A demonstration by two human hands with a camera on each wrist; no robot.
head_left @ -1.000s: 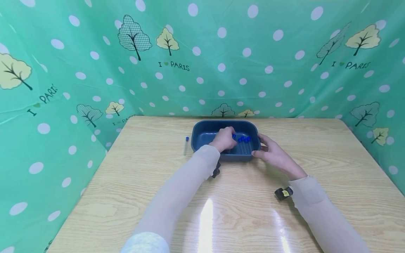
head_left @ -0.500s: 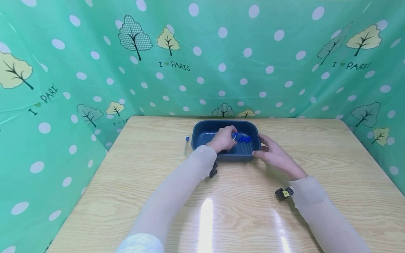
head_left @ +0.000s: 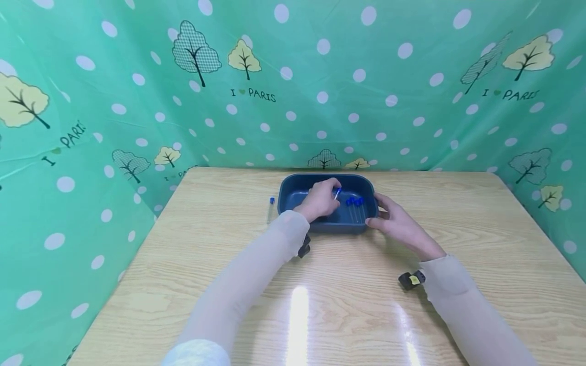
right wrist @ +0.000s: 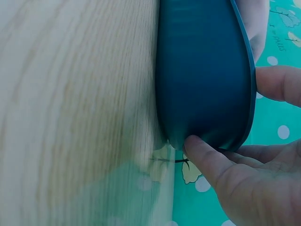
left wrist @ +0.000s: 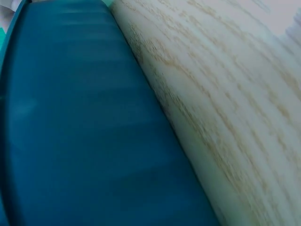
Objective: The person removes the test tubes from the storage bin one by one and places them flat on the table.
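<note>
A dark blue plastic box (head_left: 341,229) stands toward the back of the table. Over its inside, my left hand (head_left: 320,198) pinches a clear tube with a blue cap (head_left: 338,193), held tilted; the hand hides the tube's lower part. Several blue-capped tubes (head_left: 355,202) lie side by side in the right part of the box. My right hand (head_left: 400,223) holds the box's right end from outside; in the right wrist view the fingers (right wrist: 207,157) touch the box wall (right wrist: 202,70). The left wrist view shows only the box's side wall (left wrist: 89,113), without the left hand's fingers.
Another blue-capped tube (head_left: 270,210) lies on the wooden table (head_left: 206,254), just left of the box. A green curtain (head_left: 293,117) with white dots and trees hangs behind and at both sides. Small black cameras (head_left: 411,280) sit at the wrists.
My left hand has shifted slightly left and up, with the pinched tube coming along and showing more clearly. The right hand and the box stay in place.
</note>
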